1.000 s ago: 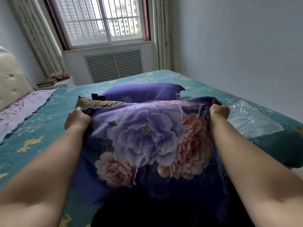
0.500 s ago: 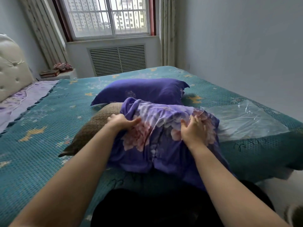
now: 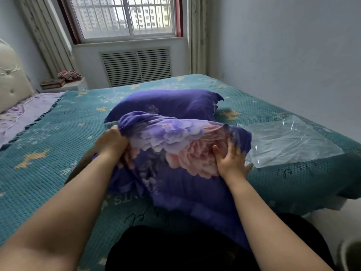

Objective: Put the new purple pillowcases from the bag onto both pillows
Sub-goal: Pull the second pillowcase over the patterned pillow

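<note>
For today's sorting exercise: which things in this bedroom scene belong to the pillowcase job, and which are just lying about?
Part of the job:
floral pillowcase
brown pillow
covered purple pillow
clear plastic bag
left hand
right hand

Just lying about:
books
pink bundle

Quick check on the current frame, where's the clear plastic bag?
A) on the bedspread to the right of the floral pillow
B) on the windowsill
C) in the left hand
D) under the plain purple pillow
A: the clear plastic bag lies flat on the teal bedspread, just right of the floral pillowcase and beside the right hand, which presses on the fabric; the left hand grips only the pillowcase.
</note>
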